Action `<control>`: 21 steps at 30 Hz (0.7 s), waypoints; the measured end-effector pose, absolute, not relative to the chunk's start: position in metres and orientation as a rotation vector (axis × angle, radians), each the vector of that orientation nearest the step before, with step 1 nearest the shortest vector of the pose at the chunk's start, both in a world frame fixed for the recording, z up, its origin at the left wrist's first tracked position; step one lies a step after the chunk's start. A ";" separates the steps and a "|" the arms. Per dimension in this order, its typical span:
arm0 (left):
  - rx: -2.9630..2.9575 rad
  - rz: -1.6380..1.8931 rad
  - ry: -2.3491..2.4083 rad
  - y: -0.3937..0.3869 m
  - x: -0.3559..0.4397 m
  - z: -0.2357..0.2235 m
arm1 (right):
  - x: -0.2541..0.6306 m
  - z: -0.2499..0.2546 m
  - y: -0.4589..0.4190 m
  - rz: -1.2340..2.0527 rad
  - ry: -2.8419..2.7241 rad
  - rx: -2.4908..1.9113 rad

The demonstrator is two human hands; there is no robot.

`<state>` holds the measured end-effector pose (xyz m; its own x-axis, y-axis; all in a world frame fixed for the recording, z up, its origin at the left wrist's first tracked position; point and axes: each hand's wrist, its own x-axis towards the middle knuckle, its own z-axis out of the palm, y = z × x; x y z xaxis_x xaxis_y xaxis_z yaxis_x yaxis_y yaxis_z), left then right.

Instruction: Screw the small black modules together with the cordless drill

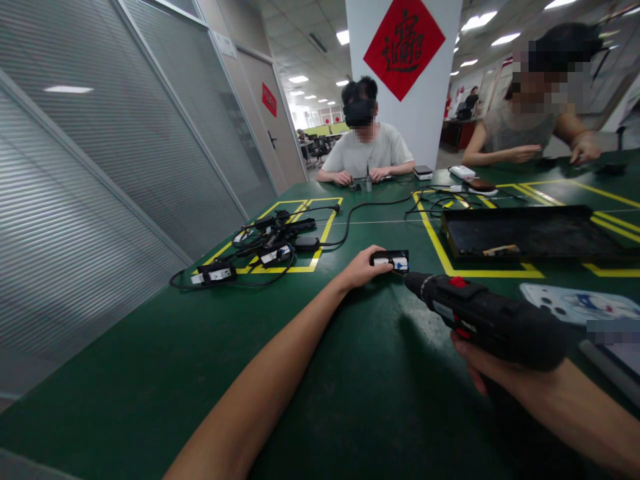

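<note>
My left hand grips a small black box-like part with a white and blue inside, holding it against the green table. Its exact kind is hard to make out. In my right hand is a black and red cordless drill, my fingers wrapped round its handle. The drill points left, and its thin bit reaches to the right end of the black part. Whether the tip touches a screw cannot be seen.
Left of my hand lies a heap of black adapters and cables inside yellow tape. A black tray stands at the right, with a phone nearer me. Across the table sit two people, one in a white shirt.
</note>
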<state>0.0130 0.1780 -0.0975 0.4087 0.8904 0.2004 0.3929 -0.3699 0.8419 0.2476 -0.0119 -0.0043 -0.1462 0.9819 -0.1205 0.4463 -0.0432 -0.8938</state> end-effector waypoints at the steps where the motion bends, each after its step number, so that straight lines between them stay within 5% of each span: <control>1: 1.942 0.872 1.087 0.178 0.013 -0.098 | 0.247 -0.003 -0.012 1.148 -1.628 -1.524; 21: 1.973 0.871 1.110 0.179 0.012 -0.098 | 0.246 -0.026 -0.012 0.989 -1.674 -1.513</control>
<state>0.0124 0.1788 -0.0979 0.4062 0.8888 0.2121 0.4177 -0.3871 0.8220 0.2460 -0.0123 -0.0262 -0.1081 0.9941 -0.0125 0.4902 0.0424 -0.8706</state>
